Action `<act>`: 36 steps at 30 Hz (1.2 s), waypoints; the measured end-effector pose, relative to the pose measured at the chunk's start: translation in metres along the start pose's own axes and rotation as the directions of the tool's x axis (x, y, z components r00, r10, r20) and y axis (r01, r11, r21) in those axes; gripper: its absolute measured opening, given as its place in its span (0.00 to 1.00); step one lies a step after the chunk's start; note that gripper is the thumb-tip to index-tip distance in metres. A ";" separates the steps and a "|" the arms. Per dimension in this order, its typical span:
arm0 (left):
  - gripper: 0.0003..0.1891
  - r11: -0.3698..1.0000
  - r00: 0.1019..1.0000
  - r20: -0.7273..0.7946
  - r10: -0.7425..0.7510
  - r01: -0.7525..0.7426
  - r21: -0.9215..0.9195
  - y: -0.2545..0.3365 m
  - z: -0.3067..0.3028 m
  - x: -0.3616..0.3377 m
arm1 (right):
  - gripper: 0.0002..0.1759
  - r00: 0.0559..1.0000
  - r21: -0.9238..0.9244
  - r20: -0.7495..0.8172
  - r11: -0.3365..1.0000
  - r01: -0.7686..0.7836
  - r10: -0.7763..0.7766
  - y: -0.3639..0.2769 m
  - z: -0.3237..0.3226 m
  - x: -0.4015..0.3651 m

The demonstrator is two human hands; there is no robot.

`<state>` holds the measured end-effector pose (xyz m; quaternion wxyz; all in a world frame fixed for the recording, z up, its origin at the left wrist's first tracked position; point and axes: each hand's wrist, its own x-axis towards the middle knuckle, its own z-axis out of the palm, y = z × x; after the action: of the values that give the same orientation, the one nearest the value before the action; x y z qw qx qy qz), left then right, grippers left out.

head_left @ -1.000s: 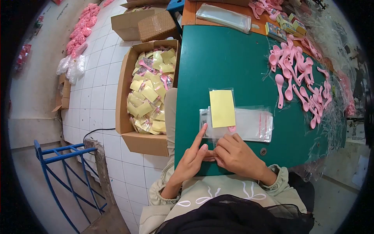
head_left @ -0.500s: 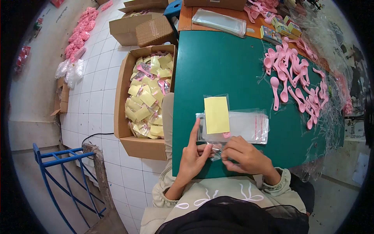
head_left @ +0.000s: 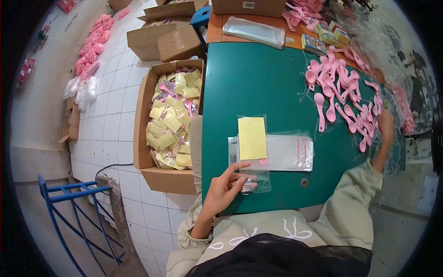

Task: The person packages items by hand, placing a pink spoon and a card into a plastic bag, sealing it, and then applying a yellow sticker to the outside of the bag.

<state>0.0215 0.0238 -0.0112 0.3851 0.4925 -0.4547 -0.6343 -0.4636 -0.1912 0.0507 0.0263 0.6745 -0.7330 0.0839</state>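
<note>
A clear plastic bag (head_left: 263, 182) with a yellow card (head_left: 252, 138) lies across a stack of clear plastic bags (head_left: 286, 152) on the green table. The end of a pink spoon (head_left: 262, 161) shows just below the card. My left hand (head_left: 224, 188) pinches the bag's near end between thumb and fingers, the index finger stretched out over it. Far to the right, my right hand (head_left: 386, 123) reaches to the table's edge, beside pink spoons and crumpled clear film (head_left: 392, 147). Its fingers are small and partly hidden there.
Many pink measuring spoons (head_left: 330, 85) lie spread over the right of the table (head_left: 249, 78). On the left, a cardboard box (head_left: 168, 181) holds packets with yellow cards. At the back are more clear bags (head_left: 254, 31), small boxes (head_left: 314, 44) and a carton (head_left: 249, 7).
My right hand has left the bag and swung out to the table's right edge. The left hand stays at the bag's near end. The whole view has shifted slightly.
</note>
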 end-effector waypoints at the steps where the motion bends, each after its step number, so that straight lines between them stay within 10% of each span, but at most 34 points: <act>1: 0.16 0.996 1.000 0.001 -0.001 0.001 -0.094 -0.003 0.001 -0.001 | 0.12 0.996 -0.203 -0.080 0.977 -0.056 0.041 0.004 0.002 -0.007; 2: 0.15 0.983 1.000 0.007 -0.002 0.003 -0.182 -0.006 0.000 -0.001 | 0.14 0.998 0.237 -0.043 0.971 -0.043 0.054 -0.062 -0.006 -0.040; 5: 0.13 0.953 1.000 -0.019 -0.022 0.016 -0.302 -0.005 0.002 -0.002 | 0.26 0.824 0.423 -0.008 0.745 0.516 -0.567 -0.193 -0.006 -0.127; 9: 0.11 0.927 0.998 -0.011 -0.055 0.047 -0.373 0.001 0.006 -0.010 | 0.26 0.748 0.614 -0.122 0.543 0.573 -0.652 -0.264 0.040 -0.202; 16: 0.12 0.951 0.996 0.021 -0.085 0.087 -0.295 0.003 -0.007 -0.024 | 0.12 0.836 0.800 -0.142 0.436 0.412 -0.530 -0.265 0.046 -0.209; 25: 0.08 0.910 0.970 -0.090 0.227 -0.179 0.373 0.001 0.003 -0.013 | 0.08 0.864 0.920 0.129 0.384 0.079 -0.487 -0.255 0.036 -0.213; 36: 0.07 0.946 0.966 -0.143 0.215 -0.170 0.276 -0.006 0.003 -0.008 | 0.06 0.892 0.951 0.306 0.063 -0.302 -0.333 -0.261 0.062 -0.227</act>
<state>0.0204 0.0337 -0.0145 0.4145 0.5448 -0.5457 -0.4833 -0.1798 0.0024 -0.0219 -0.6127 0.5116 -0.4477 0.4029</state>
